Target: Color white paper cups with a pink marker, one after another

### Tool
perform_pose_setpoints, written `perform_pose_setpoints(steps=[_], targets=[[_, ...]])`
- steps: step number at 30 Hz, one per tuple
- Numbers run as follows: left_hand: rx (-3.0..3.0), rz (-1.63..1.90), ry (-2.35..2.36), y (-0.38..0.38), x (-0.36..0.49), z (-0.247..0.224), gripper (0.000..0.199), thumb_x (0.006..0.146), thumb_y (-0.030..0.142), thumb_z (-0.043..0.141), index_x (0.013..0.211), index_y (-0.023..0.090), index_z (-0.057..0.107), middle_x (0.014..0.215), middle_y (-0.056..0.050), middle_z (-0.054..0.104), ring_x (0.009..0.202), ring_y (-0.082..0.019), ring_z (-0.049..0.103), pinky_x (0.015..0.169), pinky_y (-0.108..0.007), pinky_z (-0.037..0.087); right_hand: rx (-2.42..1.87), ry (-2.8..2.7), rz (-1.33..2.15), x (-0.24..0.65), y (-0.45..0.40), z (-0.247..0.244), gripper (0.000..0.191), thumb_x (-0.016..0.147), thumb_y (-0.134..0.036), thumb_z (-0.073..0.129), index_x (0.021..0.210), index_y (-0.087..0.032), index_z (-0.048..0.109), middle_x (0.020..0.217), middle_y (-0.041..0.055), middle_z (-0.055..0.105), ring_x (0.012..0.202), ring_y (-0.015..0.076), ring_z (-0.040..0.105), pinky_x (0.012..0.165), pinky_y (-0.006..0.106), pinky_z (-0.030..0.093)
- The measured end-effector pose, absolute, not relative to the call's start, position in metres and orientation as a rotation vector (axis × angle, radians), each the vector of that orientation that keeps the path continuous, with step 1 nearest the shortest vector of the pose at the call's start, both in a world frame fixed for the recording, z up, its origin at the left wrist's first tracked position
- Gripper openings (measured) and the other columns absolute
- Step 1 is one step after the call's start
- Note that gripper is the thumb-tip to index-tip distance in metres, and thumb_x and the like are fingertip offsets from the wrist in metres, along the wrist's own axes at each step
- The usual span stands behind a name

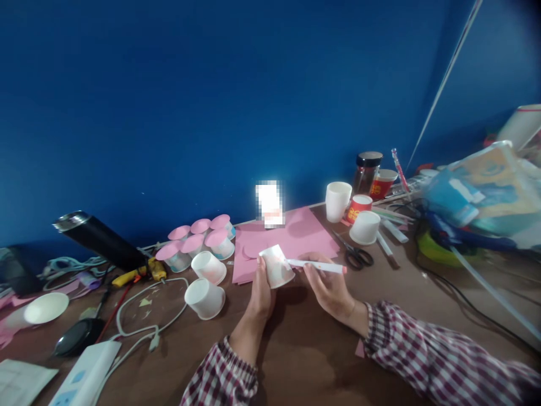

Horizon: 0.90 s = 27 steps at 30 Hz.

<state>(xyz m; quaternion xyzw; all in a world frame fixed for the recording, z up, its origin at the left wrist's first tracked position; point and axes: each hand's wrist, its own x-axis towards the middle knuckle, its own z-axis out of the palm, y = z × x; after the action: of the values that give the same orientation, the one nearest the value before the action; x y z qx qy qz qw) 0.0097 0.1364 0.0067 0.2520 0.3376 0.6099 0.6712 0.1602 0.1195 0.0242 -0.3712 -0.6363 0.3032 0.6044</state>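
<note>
Currently listed: one white paper cup (278, 269), over the middle of the table (308, 361), fingers of your left hand (262, 292) clamped on its side; one white marker (323, 266), which your right hand (328, 286) pinches, tip at the cup's wall, contact unclear. Step, apparently: marker work on that wall, calling for a steady cup. Also: pink sheets (306, 237) and pink-topped cups (220, 239) toward the back edge, two plain cups (204, 299) and scissors (355, 257) narrowing your sideways room.
</note>
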Motion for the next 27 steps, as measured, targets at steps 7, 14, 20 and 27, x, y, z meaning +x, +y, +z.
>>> perform_pose_setpoints(steps=[7, 14, 20, 27], targets=[[0.53, 1.405, 0.79, 0.135, 0.012, 0.016, 0.06, 0.074, 0.065, 0.073, 0.101, 0.011, 0.07, 0.107, -0.013, 0.075, 0.12, -0.031, 0.062, 0.105, -0.04, 0.048, -0.839, -1.419, 0.752, 0.159, 0.12, 0.025, 0.017, 0.099, -0.032, 0.053, 0.098, -0.019, 0.065, 0.079, 0.0036, 0.071, 0.071, 0.0166, 0.068, 0.063, 0.024, 0.056], [0.551, 1.378, 0.794, 0.134, 0.014, 0.02, 0.058, 0.071, 0.067, 0.073, 0.09, 0.012, 0.069, 0.103, -0.012, 0.075, 0.12, -0.034, 0.061, 0.104, -0.043, 0.047, -0.856, -1.52, 0.752, 0.162, 0.118, 0.014, 0.022, 0.1, -0.033, 0.053, 0.105, -0.019, 0.069, 0.091, 0.0079, 0.072, 0.08, 0.0191, 0.069, 0.07, 0.027, 0.057], [0.568, 1.378, 0.811, 0.135, 0.014, 0.018, 0.064, 0.067, 0.071, 0.074, 0.09, 0.011, 0.068, 0.11, -0.014, 0.073, 0.122, -0.034, 0.059, 0.105, -0.043, 0.046, -0.834, -1.518, 0.741, 0.161, 0.118, 0.015, 0.022, 0.1, -0.033, 0.053, 0.105, -0.02, 0.07, 0.087, 0.0062, 0.072, 0.073, 0.0177, 0.067, 0.067, 0.027, 0.055], [0.586, 1.373, 0.8, 0.136, 0.015, 0.017, 0.064, 0.067, 0.071, 0.074, 0.09, 0.012, 0.07, 0.11, -0.012, 0.073, 0.125, -0.034, 0.056, 0.106, -0.042, 0.045, -0.825, -1.536, 0.714, 0.161, 0.118, 0.017, 0.02, 0.1, -0.03, 0.053, 0.103, -0.019, 0.07, 0.084, 0.0052, 0.071, 0.072, 0.0172, 0.066, 0.065, 0.026, 0.055]])
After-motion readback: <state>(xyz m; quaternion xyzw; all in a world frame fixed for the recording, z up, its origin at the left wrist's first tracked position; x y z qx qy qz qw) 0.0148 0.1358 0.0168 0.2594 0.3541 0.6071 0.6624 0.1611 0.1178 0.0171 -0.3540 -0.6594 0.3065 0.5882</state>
